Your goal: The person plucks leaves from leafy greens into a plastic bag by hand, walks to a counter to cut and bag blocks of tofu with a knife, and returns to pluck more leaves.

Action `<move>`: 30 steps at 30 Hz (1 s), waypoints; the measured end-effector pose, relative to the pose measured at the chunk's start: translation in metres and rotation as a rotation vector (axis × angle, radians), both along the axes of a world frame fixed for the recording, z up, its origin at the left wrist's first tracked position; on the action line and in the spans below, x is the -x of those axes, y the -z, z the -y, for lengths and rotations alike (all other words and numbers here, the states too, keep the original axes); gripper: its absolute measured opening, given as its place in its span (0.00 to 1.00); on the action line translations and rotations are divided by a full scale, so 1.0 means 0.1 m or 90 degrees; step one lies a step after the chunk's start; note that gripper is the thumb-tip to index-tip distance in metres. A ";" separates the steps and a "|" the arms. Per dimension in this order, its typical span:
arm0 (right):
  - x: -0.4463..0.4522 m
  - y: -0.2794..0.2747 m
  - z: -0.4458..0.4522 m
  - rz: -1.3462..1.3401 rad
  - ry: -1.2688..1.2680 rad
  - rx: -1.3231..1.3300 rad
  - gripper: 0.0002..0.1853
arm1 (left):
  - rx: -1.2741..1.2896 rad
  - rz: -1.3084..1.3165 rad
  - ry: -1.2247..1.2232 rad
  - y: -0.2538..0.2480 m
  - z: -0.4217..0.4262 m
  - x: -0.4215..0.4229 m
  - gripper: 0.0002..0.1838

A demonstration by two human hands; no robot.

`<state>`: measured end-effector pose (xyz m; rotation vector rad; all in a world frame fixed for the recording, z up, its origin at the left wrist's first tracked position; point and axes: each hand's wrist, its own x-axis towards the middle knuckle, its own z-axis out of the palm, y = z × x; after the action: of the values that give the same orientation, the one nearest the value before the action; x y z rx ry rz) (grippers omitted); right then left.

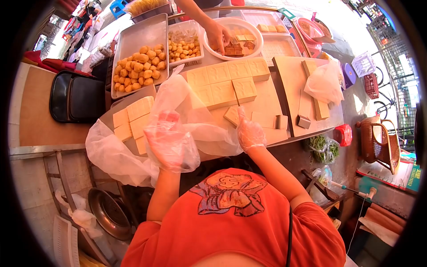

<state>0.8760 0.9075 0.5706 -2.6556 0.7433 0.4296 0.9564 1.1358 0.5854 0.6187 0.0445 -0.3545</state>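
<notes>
My left hand is wrapped in clear plastic, with its fingers bent into a large thin plastic bag that spreads over the table edge. Close to its left lie cut tofu blocks. My right hand wears a clear plastic glove. Its index finger stretches to the front of a slab of tofu scored into squares, while the other fingers are curled; what they hold, if anything, is hidden. A loose tofu piece sits just left of that finger. Right of the hand rests a flat-bladed tool.
At the back stand a metal tray of fried tofu balls, a tray of smaller pieces and a white basin, into which another person's hand reaches. On the right board lie another flat-bladed tool and a plastic bundle.
</notes>
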 end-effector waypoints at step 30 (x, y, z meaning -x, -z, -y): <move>-0.02 0.26 -0.33 0.103 -0.006 0.027 0.25 | -0.079 0.084 0.066 0.26 -0.03 -0.32 0.31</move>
<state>0.8775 0.9410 0.5449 -2.6944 0.6970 0.1993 0.9884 1.1385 0.5597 0.7674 -0.0926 -0.4123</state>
